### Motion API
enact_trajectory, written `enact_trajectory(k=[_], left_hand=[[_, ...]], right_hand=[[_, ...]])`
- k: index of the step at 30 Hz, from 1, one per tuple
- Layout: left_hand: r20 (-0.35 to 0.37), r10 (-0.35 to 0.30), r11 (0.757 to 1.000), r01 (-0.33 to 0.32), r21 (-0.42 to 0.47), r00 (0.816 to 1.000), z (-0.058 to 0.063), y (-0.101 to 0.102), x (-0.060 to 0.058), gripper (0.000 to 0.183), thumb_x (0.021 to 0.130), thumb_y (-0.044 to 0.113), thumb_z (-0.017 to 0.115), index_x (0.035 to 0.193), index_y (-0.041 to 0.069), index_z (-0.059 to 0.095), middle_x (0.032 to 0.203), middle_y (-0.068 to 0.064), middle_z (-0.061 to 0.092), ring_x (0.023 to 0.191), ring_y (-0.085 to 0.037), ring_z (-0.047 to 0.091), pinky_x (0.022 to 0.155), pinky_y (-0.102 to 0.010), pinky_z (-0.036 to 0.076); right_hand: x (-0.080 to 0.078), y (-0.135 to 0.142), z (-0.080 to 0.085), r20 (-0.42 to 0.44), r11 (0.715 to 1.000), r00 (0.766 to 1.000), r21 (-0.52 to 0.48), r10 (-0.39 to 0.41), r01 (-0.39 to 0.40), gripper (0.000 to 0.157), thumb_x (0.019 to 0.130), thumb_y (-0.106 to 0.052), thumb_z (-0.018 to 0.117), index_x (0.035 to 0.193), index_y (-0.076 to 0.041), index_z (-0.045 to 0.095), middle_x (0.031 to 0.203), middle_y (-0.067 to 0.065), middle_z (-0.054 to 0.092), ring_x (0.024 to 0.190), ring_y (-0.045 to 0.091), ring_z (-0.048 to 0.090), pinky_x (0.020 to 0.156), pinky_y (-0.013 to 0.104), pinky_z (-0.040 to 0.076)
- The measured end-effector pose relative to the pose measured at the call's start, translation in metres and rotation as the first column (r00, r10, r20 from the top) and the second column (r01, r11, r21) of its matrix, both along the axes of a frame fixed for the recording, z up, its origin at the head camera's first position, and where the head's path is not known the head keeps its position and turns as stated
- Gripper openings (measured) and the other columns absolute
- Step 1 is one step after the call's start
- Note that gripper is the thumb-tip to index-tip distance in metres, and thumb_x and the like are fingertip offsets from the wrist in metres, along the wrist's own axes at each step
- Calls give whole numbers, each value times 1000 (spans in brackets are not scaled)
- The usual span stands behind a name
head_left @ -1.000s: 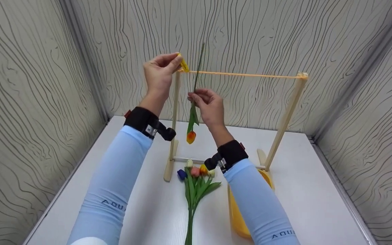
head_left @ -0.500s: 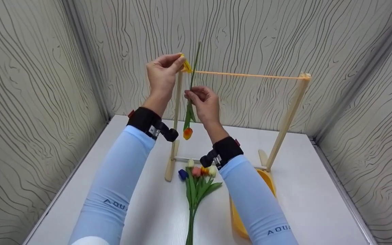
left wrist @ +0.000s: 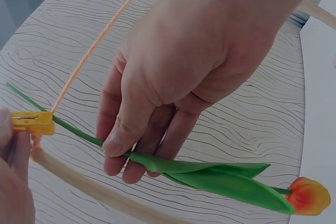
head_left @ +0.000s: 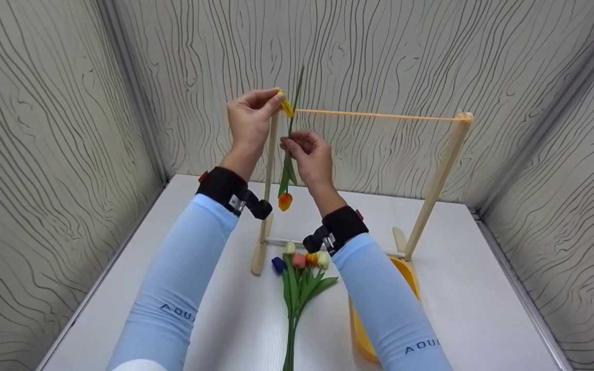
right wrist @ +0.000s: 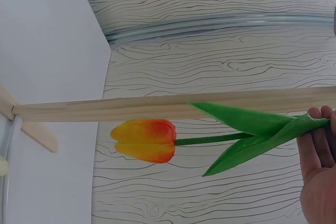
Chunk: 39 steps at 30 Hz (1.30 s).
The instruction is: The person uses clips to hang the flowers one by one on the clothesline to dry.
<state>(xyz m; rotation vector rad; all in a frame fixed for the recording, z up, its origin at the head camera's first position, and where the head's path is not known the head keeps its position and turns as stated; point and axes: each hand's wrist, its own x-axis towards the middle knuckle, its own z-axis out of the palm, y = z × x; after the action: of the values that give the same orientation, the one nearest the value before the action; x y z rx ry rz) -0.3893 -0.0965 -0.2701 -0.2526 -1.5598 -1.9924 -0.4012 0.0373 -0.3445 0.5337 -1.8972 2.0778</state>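
An orange-yellow tulip (head_left: 285, 201) hangs head down, and my right hand (head_left: 311, 157) pinches its stem just above the leaves. My left hand (head_left: 253, 116) pinches a yellow clothespin (head_left: 287, 105) at the left end of the orange string (head_left: 374, 114). In the left wrist view the clothespin (left wrist: 39, 123) has its tip right at the string and the green stem (left wrist: 79, 137), where the two cross. The right wrist view shows the tulip's bloom (right wrist: 147, 141) and green leaves, with my right fingertips (right wrist: 314, 113) at the stem on the right edge.
A wooden frame with two uprights (head_left: 437, 188) carries the string. Several tulips (head_left: 297, 288) in white, pink, orange and blue lie on the white table (head_left: 235, 309) below. A yellow container (head_left: 361, 335) stands partly hidden behind my right forearm. Patterned walls enclose the table.
My right hand has brought the tulip left to the clothespin. My left hand has shifted slightly right and down, and the clothespin now meets the stem at the string.
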Motion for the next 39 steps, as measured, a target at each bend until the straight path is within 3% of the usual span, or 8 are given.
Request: enact_trajectory(k=[6,20,28,35,39], left_hand=[[19,25,999,-25,-25,999,-1,2,1,17,96,8,82,110,-2,82,98,-5,77,89,-10,76,89,-26,67],[43,59,995,-56,-77,997,-3,2,3,18,96,10,83,112,2,83,104,-9,79,94,-12,77,90,-25,66],[67,52,995,-46,-84,996,-2,1,5,18,97,11,82,114,4,83,109,-11,80,101,-18,78,93,-26,66],[62,98,984,-88,-158,993,-2,2,6,27,96,16,84,121,4,82,118,-16,81,108,-22,78,95,-28,65],[53,121,982,-111,-150,991,-3,2,7,28,96,17,85,121,6,81,120,-14,82,111,-21,79,98,-28,64]], right_hand=[[0,-2,3,-5,1000,1000,18,-6,6,15,103,-1,71,117,3,72,115,22,82,92,7,80,90,25,67],[1,-4,11,-3,1000,1000,21,-22,22,15,104,-2,71,118,0,73,115,21,82,96,12,81,96,30,67],[2,-4,14,-11,999,999,41,-30,30,16,104,-5,71,119,-1,73,116,20,82,99,14,81,99,30,66],[3,-4,14,-32,995,998,74,-57,60,19,105,-7,70,123,-1,72,118,19,82,102,17,81,98,30,66],[3,-3,13,-30,993,998,99,-57,60,19,106,-9,70,124,-2,71,120,17,81,106,19,80,102,31,65]])
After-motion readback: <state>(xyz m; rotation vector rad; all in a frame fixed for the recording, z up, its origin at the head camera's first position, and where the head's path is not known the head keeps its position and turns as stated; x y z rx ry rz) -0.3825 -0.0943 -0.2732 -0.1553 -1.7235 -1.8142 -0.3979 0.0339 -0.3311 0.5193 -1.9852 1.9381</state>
